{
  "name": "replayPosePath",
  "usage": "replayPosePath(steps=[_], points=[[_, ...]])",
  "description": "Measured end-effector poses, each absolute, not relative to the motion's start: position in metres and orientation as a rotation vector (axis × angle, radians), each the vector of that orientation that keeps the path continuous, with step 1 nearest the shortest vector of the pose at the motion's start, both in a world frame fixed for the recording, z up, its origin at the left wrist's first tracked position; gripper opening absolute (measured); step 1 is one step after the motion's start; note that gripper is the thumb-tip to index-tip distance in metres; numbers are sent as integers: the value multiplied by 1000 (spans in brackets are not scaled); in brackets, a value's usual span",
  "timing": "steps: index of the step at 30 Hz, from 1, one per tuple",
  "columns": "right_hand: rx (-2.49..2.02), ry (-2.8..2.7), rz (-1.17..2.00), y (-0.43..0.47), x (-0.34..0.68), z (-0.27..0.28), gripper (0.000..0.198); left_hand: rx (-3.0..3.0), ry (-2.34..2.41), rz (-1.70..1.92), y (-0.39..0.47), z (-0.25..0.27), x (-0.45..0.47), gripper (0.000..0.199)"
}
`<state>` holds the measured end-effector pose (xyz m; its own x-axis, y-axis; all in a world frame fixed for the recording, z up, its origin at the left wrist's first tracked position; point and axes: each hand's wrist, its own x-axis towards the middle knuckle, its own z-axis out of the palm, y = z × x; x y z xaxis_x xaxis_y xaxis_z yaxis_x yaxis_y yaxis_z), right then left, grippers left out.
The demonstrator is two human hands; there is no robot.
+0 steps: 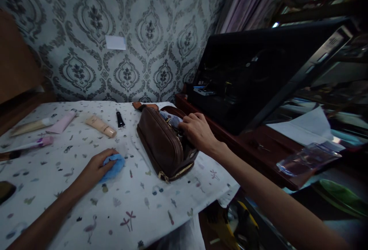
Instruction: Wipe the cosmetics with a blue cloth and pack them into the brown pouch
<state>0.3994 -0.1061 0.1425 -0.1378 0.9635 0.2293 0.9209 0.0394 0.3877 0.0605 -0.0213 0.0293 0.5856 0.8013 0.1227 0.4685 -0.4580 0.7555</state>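
Note:
A brown leather handbag (161,142) with gold zips rests tilted on the patterned white cloth (120,208). Bluish-grey fabric (174,120) shows in its opening. My right hand (198,129) is closed at the rim of that opening, its fingers curled over the edge and the fingertips partly hidden. To the left of the bag, my left hand (102,164) lies on the table, closed around a crumpled blue cloth (115,165) that is apart from the bag. An orange-brown strap piece (145,106) sticks out behind the bag.
Beige tube (100,125), pink tube (62,121), small black tube (120,120) and brushes (28,144) lie at the left. A large black screen (258,70) leans at the right, above a dark red surface with a clear plastic case (307,159). A patterned wall rises behind.

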Motion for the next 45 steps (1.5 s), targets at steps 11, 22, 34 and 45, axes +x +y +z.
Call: replayPosePath(steps=[11,22,34,45], points=[[1900,2139,736,-100,393,145,32,2158,974,616,-22,30,61,39],[1911,2186,686,-99,398,152,34,2201,985,618,-22,28,61,38],[1821,2245,618,-99,404,154,41,2235,976,626,-22,28,61,38],[1694,2215,831,-99,411,160,27,2249,958,586,-22,26,61,38]])
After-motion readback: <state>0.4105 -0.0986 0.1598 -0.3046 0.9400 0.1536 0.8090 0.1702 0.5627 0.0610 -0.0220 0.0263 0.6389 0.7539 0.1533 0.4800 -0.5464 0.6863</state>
